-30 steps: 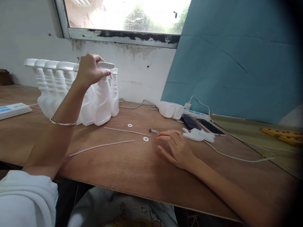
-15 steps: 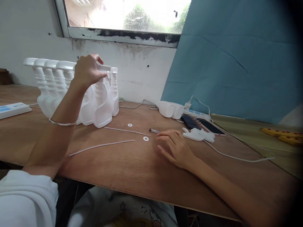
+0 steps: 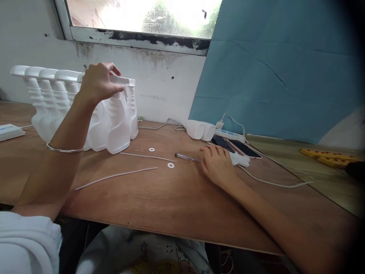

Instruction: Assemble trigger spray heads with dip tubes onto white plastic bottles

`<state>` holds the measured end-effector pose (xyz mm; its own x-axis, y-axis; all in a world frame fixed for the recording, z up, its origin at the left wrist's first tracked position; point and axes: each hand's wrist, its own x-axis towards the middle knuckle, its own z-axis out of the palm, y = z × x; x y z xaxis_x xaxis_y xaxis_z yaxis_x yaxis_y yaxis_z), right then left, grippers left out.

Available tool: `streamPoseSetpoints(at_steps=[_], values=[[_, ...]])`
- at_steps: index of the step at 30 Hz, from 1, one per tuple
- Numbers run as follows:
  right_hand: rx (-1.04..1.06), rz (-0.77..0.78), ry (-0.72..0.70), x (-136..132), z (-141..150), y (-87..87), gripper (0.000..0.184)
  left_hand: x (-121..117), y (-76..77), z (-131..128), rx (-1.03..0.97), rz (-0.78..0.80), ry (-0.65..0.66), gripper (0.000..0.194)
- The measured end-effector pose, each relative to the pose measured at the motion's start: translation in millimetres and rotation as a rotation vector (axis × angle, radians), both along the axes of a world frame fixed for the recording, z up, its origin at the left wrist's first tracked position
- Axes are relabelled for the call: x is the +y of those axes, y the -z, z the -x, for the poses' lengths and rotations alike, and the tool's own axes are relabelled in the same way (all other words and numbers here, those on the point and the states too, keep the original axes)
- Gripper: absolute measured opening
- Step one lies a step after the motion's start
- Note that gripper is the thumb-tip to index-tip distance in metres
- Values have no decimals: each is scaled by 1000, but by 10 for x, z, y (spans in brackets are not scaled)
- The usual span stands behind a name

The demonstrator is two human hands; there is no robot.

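Note:
My left hand point(image 3: 99, 80) is closed around the white trigger head at the top of a spray bottle point(image 3: 118, 123). This translucent bottle stands upright at the front right of a cluster of similar bottles point(image 3: 47, 99). My right hand point(image 3: 218, 163) lies low over the table with bent fingers, covering part of the white plastic pieces point(image 3: 241, 159). Its fingertips are hidden, so a grip on them cannot be made out. Just left of those fingers lies a clear-handled screwdriver point(image 3: 186, 156).
Two thin tubes point(image 3: 116, 175) and two white washers point(image 3: 170, 165) lie on the wooden table point(image 3: 148, 201). Behind are white bottles on their sides point(image 3: 199, 129), phones point(image 3: 243, 148), a power strip point(image 3: 232, 134) and cables. Yellow pieces point(image 3: 327, 158) sit far right.
My right hand has moved right and away from me, over the white pieces, uncovering more of the screwdriver. The left hand keeps its hold on the spray bottle. The view has shifted slightly.

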<state>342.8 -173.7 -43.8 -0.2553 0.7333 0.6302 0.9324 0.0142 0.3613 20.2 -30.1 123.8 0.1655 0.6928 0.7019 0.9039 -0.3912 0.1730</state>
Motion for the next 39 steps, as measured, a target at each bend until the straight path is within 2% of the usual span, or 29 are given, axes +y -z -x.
streamPoseSetpoints(at_steps=[4, 7, 11, 14, 16, 18, 21, 23, 25, 28, 30, 32, 36, 39], values=[[-22, 28, 317, -2, -206, 0, 25, -4, 4, 13, -11, -19, 7, 48], [26, 137, 482, -21, -318, 13, 27, -53, 0, -8, -72, -108, 47, 50], [37, 290, 499, -32, -344, 15, 33, -225, -10, -145, -156, -221, 197, 42], [15, 281, 496, -33, -284, -23, 34, -364, -13, -295, -117, -267, 323, 35], [20, 254, 488, -32, -238, -61, 30, -403, 4, -391, -4, -194, 446, 33], [31, 224, 477, -33, -204, -97, 27, -365, 62, -483, 207, -21, 599, 31], [111, 273, 510, -36, -193, -131, 29, -172, 278, -637, 530, 297, 739, 28], [208, 391, 544, -38, -204, -142, 33, -3, 500, -750, 622, 432, 705, 28], [278, 484, 545, -38, -220, -147, 36, 146, 738, -850, 755, 546, 595, 34], [310, 489, 505, -27, -239, -141, 37, 280, 1014, -939, 849, 644, 557, 36], [366, 424, 437, -9, -250, -116, 38, 315, 1110, -952, 879, 681, 549, 33], [434, 321, 316, 16, -256, -74, 37, 326, 1146, -946, 895, 705, 533, 28], [544, 113, 15, 40, -192, 5, 25, 332, 1153, -932, 892, 732, 528, 27], [620, 43, -181, -11, -18, 31, 31, 361, 1169, -930, 880, 748, 525, 30]])
